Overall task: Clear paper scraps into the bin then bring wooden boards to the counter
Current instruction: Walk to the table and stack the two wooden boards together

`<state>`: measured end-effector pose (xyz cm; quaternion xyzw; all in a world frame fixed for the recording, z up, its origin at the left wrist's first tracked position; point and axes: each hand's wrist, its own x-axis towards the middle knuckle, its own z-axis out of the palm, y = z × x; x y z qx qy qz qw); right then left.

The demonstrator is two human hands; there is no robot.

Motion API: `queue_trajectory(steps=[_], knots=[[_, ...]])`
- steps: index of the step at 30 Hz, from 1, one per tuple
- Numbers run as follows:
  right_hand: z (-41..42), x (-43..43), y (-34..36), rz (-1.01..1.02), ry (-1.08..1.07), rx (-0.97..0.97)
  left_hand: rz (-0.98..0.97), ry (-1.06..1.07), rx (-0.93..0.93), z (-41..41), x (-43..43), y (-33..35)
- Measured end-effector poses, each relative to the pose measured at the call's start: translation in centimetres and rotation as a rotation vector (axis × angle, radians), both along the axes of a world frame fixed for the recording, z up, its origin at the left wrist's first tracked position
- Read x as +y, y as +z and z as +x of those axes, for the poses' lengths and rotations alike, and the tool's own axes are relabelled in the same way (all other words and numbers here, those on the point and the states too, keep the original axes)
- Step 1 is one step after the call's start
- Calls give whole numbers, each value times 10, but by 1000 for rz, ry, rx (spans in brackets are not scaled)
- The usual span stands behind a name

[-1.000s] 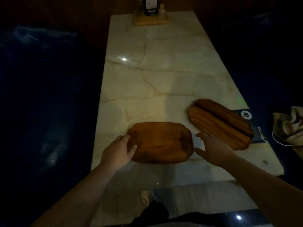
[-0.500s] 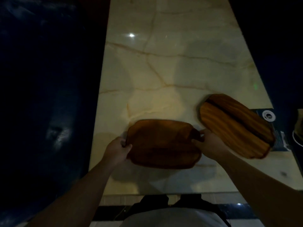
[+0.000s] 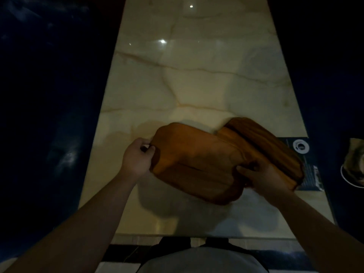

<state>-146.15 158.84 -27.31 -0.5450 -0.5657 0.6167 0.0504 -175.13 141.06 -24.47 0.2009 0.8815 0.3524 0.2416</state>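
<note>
Right hand [image 3: 262, 174]: you are clamping the near board [image 3: 197, 164] at its right end, fingers curled over the rim.
Left hand [image 3: 137, 158]: you are pinching the same board's left end.
Near board: it is riding tilted between your hands, long axis left to right, overlapping the far board [image 3: 266, 142].
Far board: it is lying on the table [image 3: 197, 85], just beyond your right hand, the nearer one.

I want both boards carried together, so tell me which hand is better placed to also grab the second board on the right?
Probably the right hand. It grips the lifted board at the end that overlaps the second board, so it is right beside it. The left hand holds the far end, away from it.
</note>
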Motion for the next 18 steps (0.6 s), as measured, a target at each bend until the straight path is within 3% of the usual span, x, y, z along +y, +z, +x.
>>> queue_trajectory(steps=[6,13,18], knots=[[58,22,6,42,-65,-31,39,-105,-4,26,77,-7],[106,48,-1,35,-136,-35,-94,-329,90,57,153,-24],[126,62,-15,114,-128,-143,-159,-428,100,78,186,-35]])
